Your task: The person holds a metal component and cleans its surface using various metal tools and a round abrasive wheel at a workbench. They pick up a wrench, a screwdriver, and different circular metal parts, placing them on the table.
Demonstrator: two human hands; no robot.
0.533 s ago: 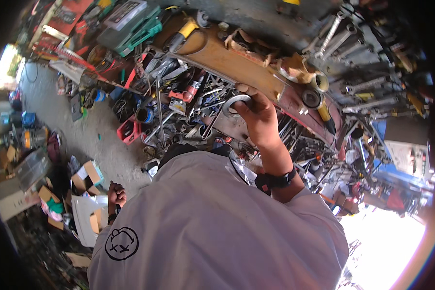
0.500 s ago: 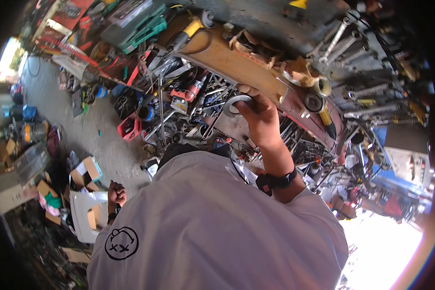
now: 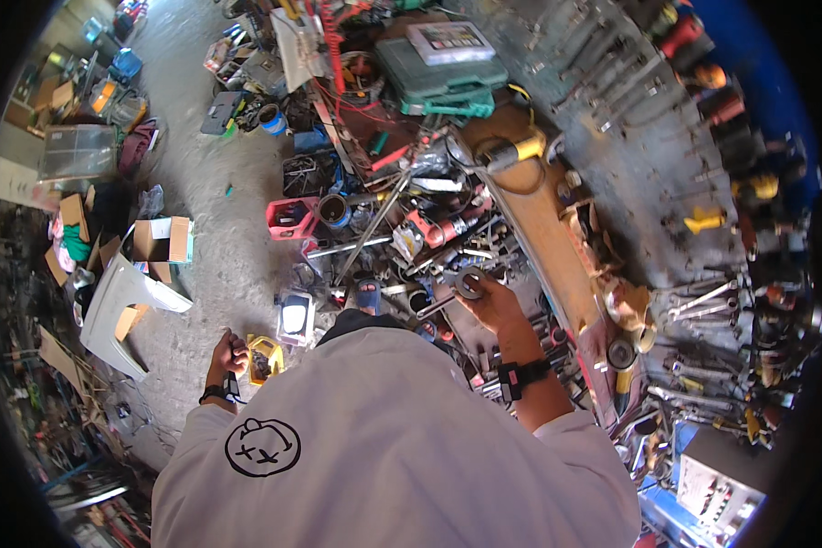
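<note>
My right hand (image 3: 494, 304) is closed on a flat grey metal ring (image 3: 459, 286), pinched between thumb and fingers. It holds the ring above a heap of tools and metal parts, with the ring's hole facing up toward me. Off to the left, my left hand (image 3: 231, 353) hangs by my side in a fist; whatever may be inside it is hidden. Beside that fist stands a yellow container (image 3: 266, 358) with dark bits in it. A red power drill (image 3: 437, 226) lies in the heap beyond the ring.
A wooden plank shelf (image 3: 541, 215) runs along the bench, bearing a yellow angle grinder (image 3: 518, 152). Green tool cases (image 3: 429, 80) are stacked at its far end. Wrenches (image 3: 703, 301) hang on the wall at right. Cardboard boxes (image 3: 164, 239) and a pale panel (image 3: 110, 315) lie at left.
My view has swung toward the right, bringing the tool wall further in. The right hand, still gripping the ring, has come lower and closer to my body. The left stays a fist.
</note>
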